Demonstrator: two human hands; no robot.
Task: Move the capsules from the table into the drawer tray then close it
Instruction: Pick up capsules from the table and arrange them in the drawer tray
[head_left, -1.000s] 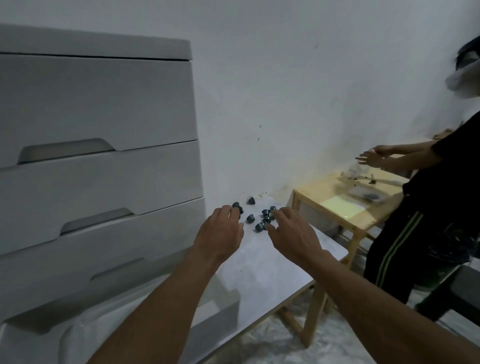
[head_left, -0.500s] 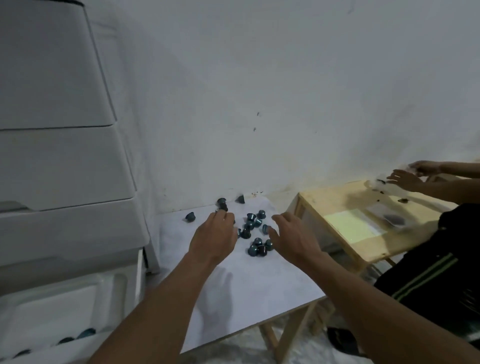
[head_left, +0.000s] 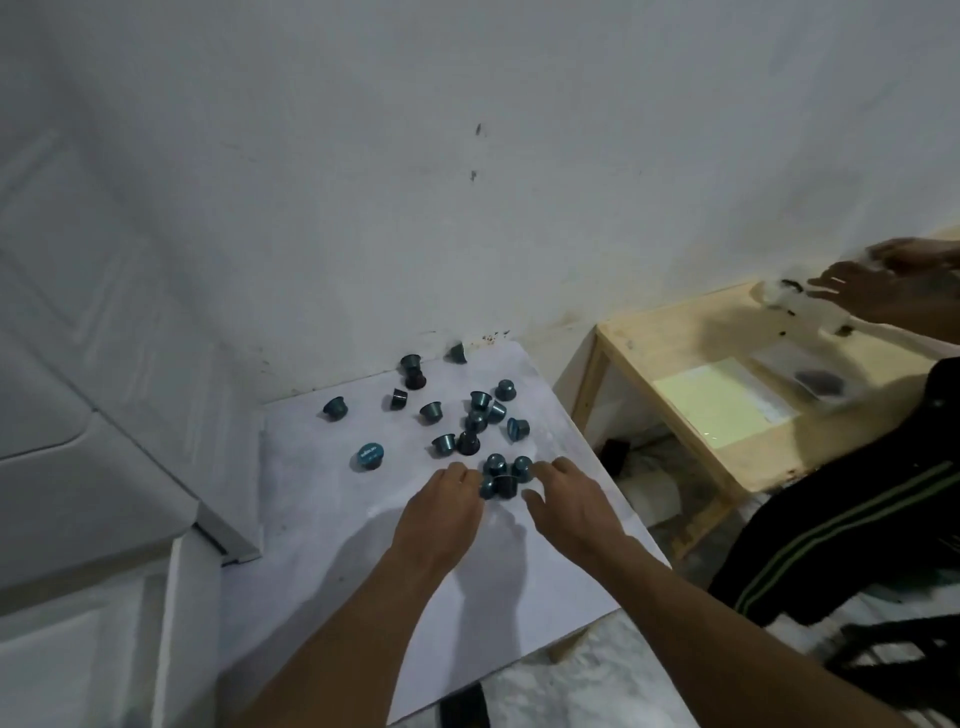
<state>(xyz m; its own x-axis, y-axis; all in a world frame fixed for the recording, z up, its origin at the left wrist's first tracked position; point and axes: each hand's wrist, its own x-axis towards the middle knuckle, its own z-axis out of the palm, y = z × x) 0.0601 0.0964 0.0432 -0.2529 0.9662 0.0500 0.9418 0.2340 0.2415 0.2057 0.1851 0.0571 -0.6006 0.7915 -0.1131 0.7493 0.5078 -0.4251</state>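
Open tabletop (head_left: 322, 519) left of capsules (head_left: 480, 400)

Single head view — looking steeply down, close over the table (head_left: 322, 561).

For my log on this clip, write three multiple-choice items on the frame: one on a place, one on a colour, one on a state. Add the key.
1. Where are the left hand and right hand?
A. raised clear of the table
B. on either side of a cluster on the table
C. both left of all capsules

2. What colour are most capsules?
A. red
B. yellow
C. teal

3. How does the lettered capsule, left of the rest, lie?
A. flat lid up
B. lid down
C. stacked on another

Key:
1 B: the hands flank the cluster low on the table.
2 C: most bodies show teal, a few darker.
3 A: its round printed lid faces up.
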